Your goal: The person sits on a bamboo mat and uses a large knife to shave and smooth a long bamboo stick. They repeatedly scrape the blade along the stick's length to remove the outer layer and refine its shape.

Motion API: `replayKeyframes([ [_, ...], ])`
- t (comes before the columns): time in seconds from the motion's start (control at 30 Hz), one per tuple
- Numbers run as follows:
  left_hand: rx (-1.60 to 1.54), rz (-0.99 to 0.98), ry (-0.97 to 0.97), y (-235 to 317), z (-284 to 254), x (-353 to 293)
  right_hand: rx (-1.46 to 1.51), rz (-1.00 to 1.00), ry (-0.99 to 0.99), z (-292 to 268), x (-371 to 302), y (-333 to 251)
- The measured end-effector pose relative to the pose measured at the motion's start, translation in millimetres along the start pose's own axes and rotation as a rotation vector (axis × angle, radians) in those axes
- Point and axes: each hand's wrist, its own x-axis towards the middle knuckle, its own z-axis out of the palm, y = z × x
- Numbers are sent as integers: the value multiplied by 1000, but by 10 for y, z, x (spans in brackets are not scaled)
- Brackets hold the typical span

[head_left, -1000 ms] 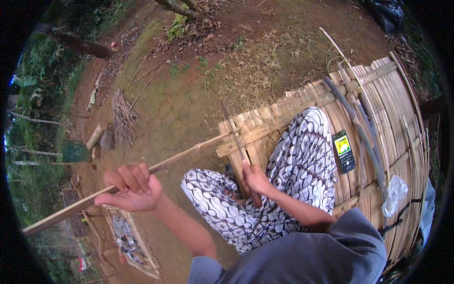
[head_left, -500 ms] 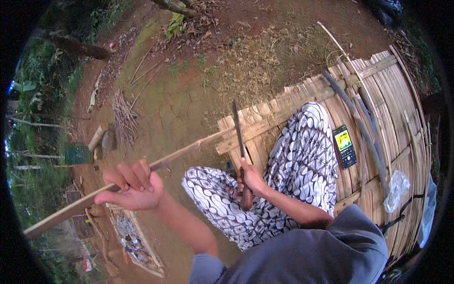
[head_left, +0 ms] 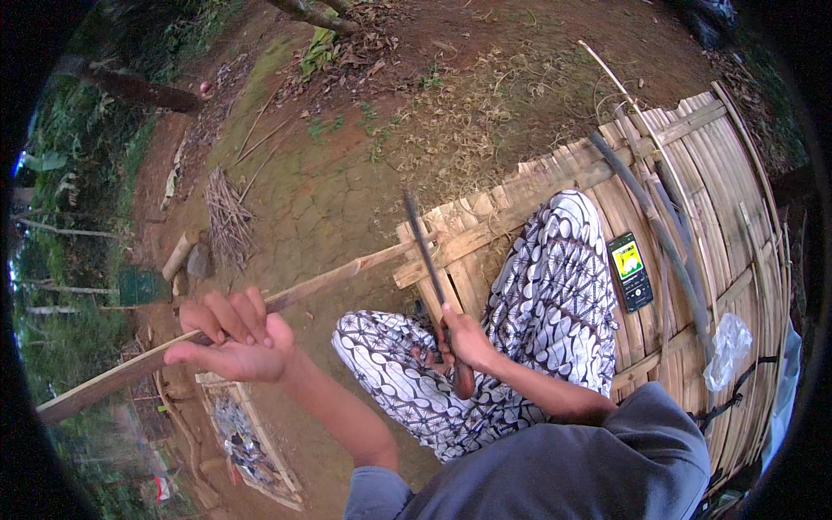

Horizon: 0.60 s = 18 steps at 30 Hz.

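Note:
A long split bamboo strip (head_left: 334,279) slants from the lower left up to the edge of the slatted platform. My left hand (head_left: 234,336) is closed around it, fingers curled over the top and thumb below. In my right hand (head_left: 469,336) is a machete (head_left: 419,232) with a dark narrow blade and a brown wooden handle. The thumb lies along the base of its blade, which points up and away and crosses the far end of the strip. I sit with my legs folded in black-and-white patterned trousers (head_left: 555,286).
The bamboo platform (head_left: 728,199) extends to my right. On it lie a phone (head_left: 630,270), a dark pole (head_left: 646,204) and a clear plastic bag (head_left: 728,351). Pale shavings (head_left: 485,113) cover the ground ahead. A bundle of sticks (head_left: 227,217) lies to the left.
My left hand and the bamboo strip have shifted slightly left and up. The machete's blade tip has swung left and a little down, while its handle end has moved right.

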Motion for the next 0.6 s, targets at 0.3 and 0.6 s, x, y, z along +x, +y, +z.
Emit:
replayKeyframes([
  [0.3,-203,-60,-224,12,-88,29,-49,-74,143,-166,439,553],
  [0.6,-339,-73,-446,-48,-28,-12,-267,-465,-88,141,-487,-220],
])
